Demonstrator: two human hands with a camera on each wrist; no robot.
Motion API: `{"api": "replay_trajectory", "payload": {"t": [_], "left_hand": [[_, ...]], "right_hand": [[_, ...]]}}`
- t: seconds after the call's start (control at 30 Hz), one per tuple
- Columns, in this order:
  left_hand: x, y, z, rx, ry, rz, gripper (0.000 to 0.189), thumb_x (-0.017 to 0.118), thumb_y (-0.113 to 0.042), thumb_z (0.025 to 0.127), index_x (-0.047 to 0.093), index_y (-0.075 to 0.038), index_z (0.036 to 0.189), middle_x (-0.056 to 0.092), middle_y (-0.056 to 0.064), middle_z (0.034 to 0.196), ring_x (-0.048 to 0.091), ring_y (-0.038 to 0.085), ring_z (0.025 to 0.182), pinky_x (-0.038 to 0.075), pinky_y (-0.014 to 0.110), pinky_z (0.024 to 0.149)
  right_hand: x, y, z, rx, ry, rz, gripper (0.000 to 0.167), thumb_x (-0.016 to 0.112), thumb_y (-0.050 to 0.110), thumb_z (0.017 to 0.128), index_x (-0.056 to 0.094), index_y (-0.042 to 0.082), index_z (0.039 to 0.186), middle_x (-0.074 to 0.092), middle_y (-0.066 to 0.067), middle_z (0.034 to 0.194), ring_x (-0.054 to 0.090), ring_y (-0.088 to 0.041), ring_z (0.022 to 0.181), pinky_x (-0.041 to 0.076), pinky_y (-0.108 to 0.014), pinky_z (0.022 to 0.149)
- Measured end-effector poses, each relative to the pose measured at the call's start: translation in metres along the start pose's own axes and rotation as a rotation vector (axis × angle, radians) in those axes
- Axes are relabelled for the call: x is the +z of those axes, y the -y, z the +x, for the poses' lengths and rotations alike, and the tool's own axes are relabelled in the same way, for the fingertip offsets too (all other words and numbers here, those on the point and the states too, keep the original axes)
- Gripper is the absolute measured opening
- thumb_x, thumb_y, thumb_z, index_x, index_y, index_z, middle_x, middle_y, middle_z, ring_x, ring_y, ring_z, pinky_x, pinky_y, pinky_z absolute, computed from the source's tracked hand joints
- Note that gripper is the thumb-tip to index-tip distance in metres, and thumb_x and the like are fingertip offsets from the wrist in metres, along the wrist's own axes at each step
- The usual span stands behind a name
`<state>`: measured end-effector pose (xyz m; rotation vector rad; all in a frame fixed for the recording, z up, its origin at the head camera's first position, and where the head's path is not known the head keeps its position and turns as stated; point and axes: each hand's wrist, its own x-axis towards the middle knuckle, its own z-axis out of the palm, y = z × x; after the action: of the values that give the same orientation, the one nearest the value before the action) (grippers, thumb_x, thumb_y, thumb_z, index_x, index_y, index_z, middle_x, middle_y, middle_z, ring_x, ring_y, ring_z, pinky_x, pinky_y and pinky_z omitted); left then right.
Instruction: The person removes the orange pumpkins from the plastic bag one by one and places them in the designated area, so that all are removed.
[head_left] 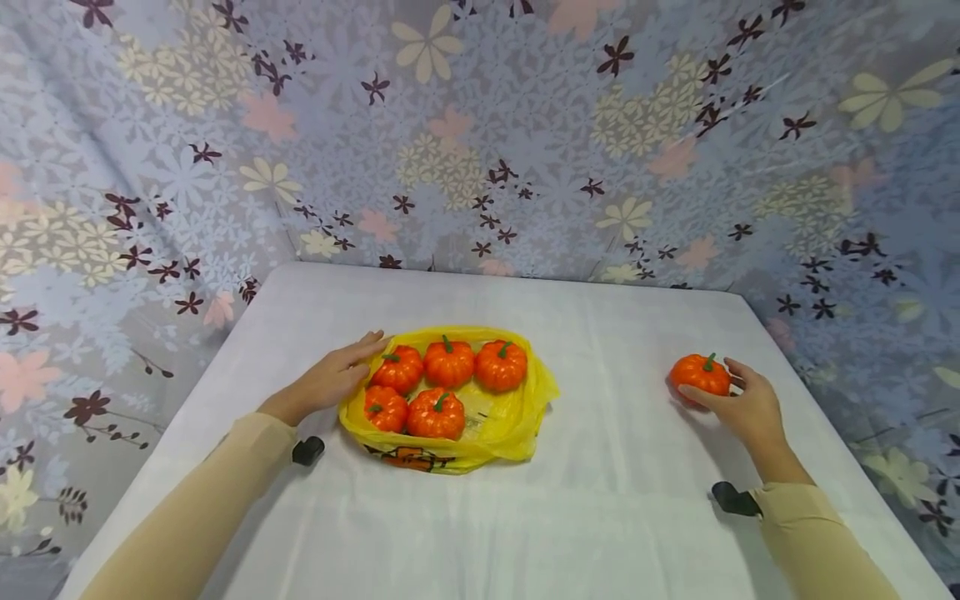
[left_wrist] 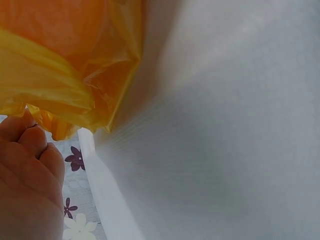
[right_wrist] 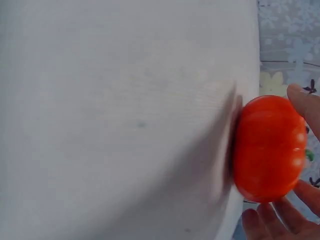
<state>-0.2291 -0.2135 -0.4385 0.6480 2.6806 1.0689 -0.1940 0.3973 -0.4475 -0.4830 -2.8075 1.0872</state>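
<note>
A yellow plastic bag (head_left: 480, 450) lies with its mouth spread wide, several small orange toy pumpkins (head_left: 448, 364) with green stems inside it. My left hand (head_left: 337, 375) holds the bag at its left rim; in the left wrist view its fingertips (left_wrist: 34, 137) are at the gathered plastic, while the thumb is hidden. Far to the right, my right hand (head_left: 750, 408) grips one more toy pumpkin (head_left: 699, 375) from its right side. The right wrist view shows thumb and fingers on opposite sides of this pumpkin (right_wrist: 270, 150), close over the white cloth.
A white cloth (head_left: 585, 533) covers the table, whose right edge runs near the right hand. Behind and on both sides hangs a flower-patterned fabric (head_left: 525, 125). A small black piece (head_left: 308, 451) sits by the left cuff, another (head_left: 735, 500) by the right cuff.
</note>
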Motion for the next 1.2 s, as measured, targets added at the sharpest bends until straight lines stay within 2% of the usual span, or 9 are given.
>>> {"api": "replay_trajectory", "payload": {"t": [0.13, 0.3, 0.4, 0.47, 0.53, 0.6, 0.8, 1.0, 1.2], "left_hand": [[-0.001, 0.000, 0.000, -0.008, 0.003, 0.000, 0.052, 0.037, -0.014, 0.105, 0.036, -0.009, 0.157, 0.022, 0.016, 0.164, 0.013, 0.036, 0.152, 0.011, 0.059, 0.119], [-0.003, -0.003, 0.002, -0.011, -0.004, 0.014, 0.052, 0.037, -0.014, 0.105, 0.036, -0.010, 0.157, 0.022, 0.015, 0.165, 0.014, 0.034, 0.152, 0.011, 0.057, 0.120], [-0.002, -0.004, 0.002, -0.007, -0.010, 0.004, 0.052, 0.038, -0.014, 0.105, 0.037, -0.009, 0.157, 0.022, 0.015, 0.165, 0.014, 0.035, 0.152, 0.011, 0.058, 0.120], [0.000, -0.004, 0.001, -0.009, -0.010, 0.001, 0.052, 0.038, -0.013, 0.105, 0.037, -0.009, 0.157, 0.022, 0.014, 0.165, 0.014, 0.036, 0.151, 0.011, 0.058, 0.120], [0.002, -0.005, 0.000, -0.013, -0.008, -0.007, 0.052, 0.038, -0.013, 0.105, 0.036, -0.009, 0.157, 0.022, 0.014, 0.165, 0.015, 0.036, 0.151, 0.011, 0.058, 0.120], [0.004, -0.005, -0.001, -0.020, -0.010, -0.011, 0.052, 0.038, -0.013, 0.104, 0.037, -0.008, 0.156, 0.023, 0.014, 0.165, 0.015, 0.035, 0.151, 0.012, 0.057, 0.120], [0.006, -0.007, -0.004, -0.045, -0.015, -0.028, 0.052, 0.037, -0.013, 0.104, 0.037, -0.010, 0.156, 0.023, 0.013, 0.165, 0.015, 0.033, 0.152, 0.012, 0.056, 0.120], [0.005, -0.009, -0.004, -0.051, -0.010, -0.024, 0.052, 0.037, -0.013, 0.105, 0.037, -0.010, 0.157, 0.023, 0.013, 0.165, 0.015, 0.033, 0.152, 0.011, 0.055, 0.120], [0.004, -0.011, -0.002, -0.036, -0.009, -0.011, 0.052, 0.036, -0.012, 0.105, 0.037, -0.008, 0.156, 0.022, 0.016, 0.164, 0.014, 0.035, 0.151, 0.011, 0.057, 0.120]], "right_hand": [[-0.002, 0.010, -0.003, -0.058, -0.087, -0.038, 0.104, 0.078, 0.049, 0.086, 0.024, -0.003, 0.157, 0.019, -0.035, 0.157, 0.025, -0.057, 0.138, 0.034, -0.071, 0.104], [-0.001, 0.034, -0.011, -0.195, -0.247, -0.013, 0.105, 0.088, 0.039, 0.079, 0.029, 0.003, 0.158, 0.016, -0.024, 0.162, 0.009, -0.047, 0.147, 0.018, -0.072, 0.111], [0.004, 0.054, -0.016, -0.288, -0.284, 0.016, 0.107, 0.092, 0.036, 0.074, 0.032, 0.004, 0.157, 0.019, -0.022, 0.162, 0.009, -0.043, 0.148, 0.015, -0.070, 0.112], [0.009, 0.066, -0.021, -0.349, -0.277, 0.031, 0.108, 0.093, 0.034, 0.072, 0.034, 0.003, 0.156, 0.023, -0.023, 0.161, 0.012, -0.044, 0.147, 0.016, -0.071, 0.111], [0.016, 0.079, -0.027, -0.395, -0.253, 0.045, 0.106, 0.094, 0.034, 0.070, 0.037, 0.003, 0.155, 0.028, -0.023, 0.158, 0.017, -0.045, 0.144, 0.020, -0.071, 0.109], [0.026, 0.091, -0.031, -0.427, -0.210, 0.057, 0.104, 0.094, 0.036, 0.071, 0.039, 0.004, 0.153, 0.035, -0.024, 0.153, 0.028, -0.045, 0.139, 0.029, -0.067, 0.106], [0.062, 0.130, -0.046, -0.442, 0.010, 0.179, 0.096, 0.090, 0.041, 0.075, 0.045, 0.001, 0.149, 0.055, -0.022, 0.132, 0.060, -0.040, 0.112, 0.051, -0.054, 0.096], [0.103, 0.164, -0.058, -0.476, 0.176, 0.236, 0.082, 0.091, 0.033, 0.075, 0.053, 0.002, 0.142, 0.060, -0.020, 0.126, 0.064, -0.035, 0.106, 0.054, -0.050, 0.092], [0.133, 0.183, -0.066, -0.467, 0.267, 0.225, 0.075, 0.092, 0.031, 0.074, 0.060, 0.000, 0.134, 0.066, -0.015, 0.115, 0.065, -0.029, 0.100, 0.057, -0.043, 0.088]]}}
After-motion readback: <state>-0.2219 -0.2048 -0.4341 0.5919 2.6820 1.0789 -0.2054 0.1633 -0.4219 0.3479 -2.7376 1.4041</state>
